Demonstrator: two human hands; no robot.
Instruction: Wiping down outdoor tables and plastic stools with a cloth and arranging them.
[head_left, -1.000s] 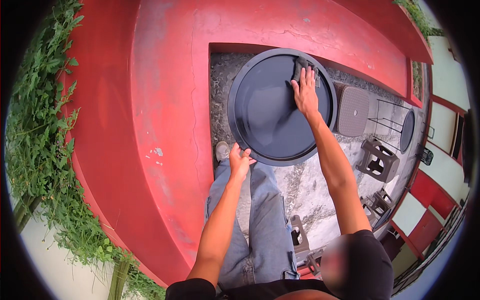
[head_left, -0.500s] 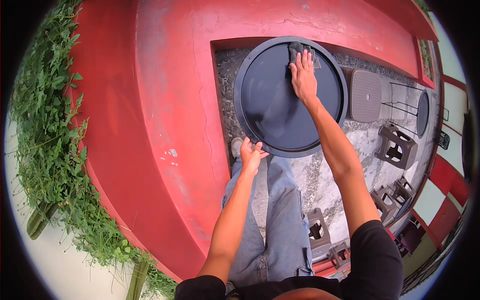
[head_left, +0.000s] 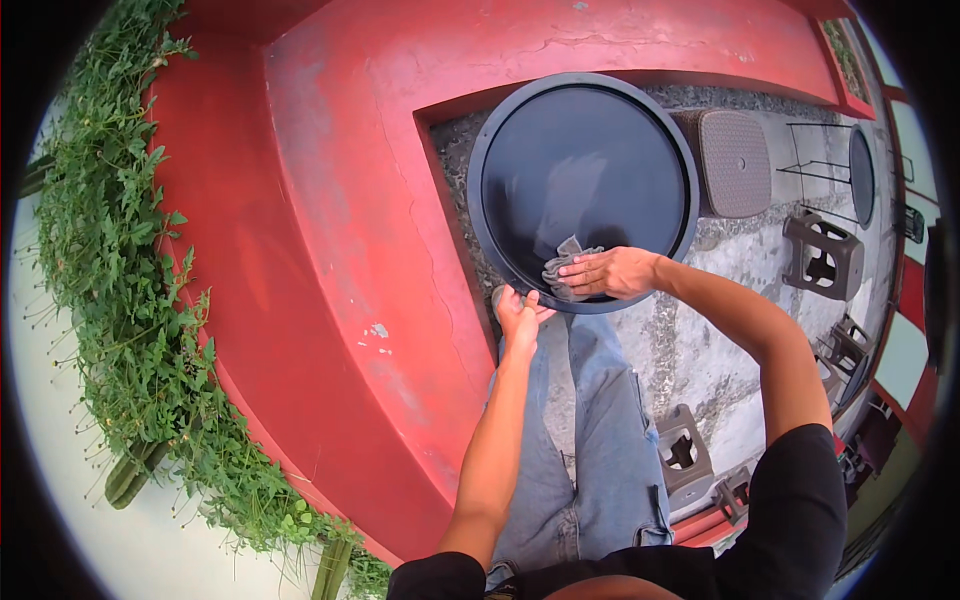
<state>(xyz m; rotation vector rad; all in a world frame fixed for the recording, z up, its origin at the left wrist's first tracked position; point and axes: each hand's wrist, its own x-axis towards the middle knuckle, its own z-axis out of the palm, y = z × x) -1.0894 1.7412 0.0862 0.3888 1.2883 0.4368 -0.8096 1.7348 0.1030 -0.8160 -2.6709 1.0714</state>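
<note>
Grey cloth is bunched under the right hand, fingers close together, on the near part of a round black tray. Left hand is pinching the near rim. Tray's just past the jeans, over patchy grey floor; red ledge wrapping around, plants far left, brown stools off right.

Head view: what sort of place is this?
Likely an outdoor patio or seating area: a bench-like red ledge, leafy green plants alongside it, and several brown stools on a rough grey floor.
</note>
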